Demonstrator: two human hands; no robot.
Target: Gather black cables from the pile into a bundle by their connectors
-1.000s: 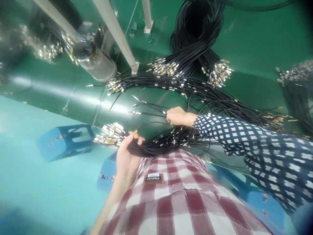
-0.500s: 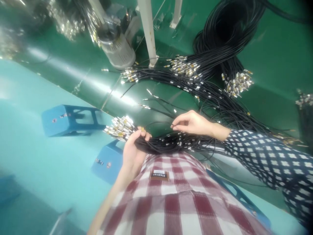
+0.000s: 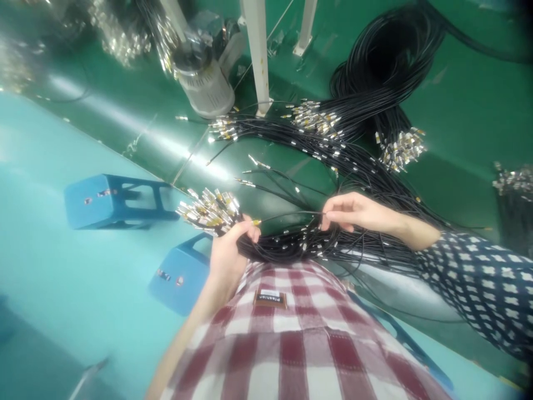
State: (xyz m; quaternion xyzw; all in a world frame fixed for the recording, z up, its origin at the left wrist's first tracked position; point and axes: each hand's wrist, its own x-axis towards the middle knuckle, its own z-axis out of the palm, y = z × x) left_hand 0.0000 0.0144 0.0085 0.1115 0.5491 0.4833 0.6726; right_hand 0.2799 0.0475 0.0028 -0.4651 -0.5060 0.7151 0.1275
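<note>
My left hand [image 3: 234, 244] is closed around a thick bundle of black cables [image 3: 275, 247], just behind their ends. Silver and yellowish metal connectors [image 3: 208, 211] fan out to the left of that fist. Between thumb and fingers, my right hand [image 3: 347, 212] pinches a single thin black cable [image 3: 287, 215]. This cable runs left to a yellowish tip beside my left thumb. Below the right hand, the bundle lies across my lap, with small white and silver pieces scattered along it.
More black cables [image 3: 291, 139] with metal ends lie on the green surface [image 3: 466, 111] beyond my hands. A large coil of cable [image 3: 345, 78] sits at the back right. Blue stools [image 3: 89, 203] stand at left. A grey-white motor housing [image 3: 208, 89] and a white post [image 3: 257, 50] are at the back.
My right hand has moved to the right, drawing the pinched cable straighter between the hands. The left hand keeps its hold on the bundle, and its connectors have spread slightly.
</note>
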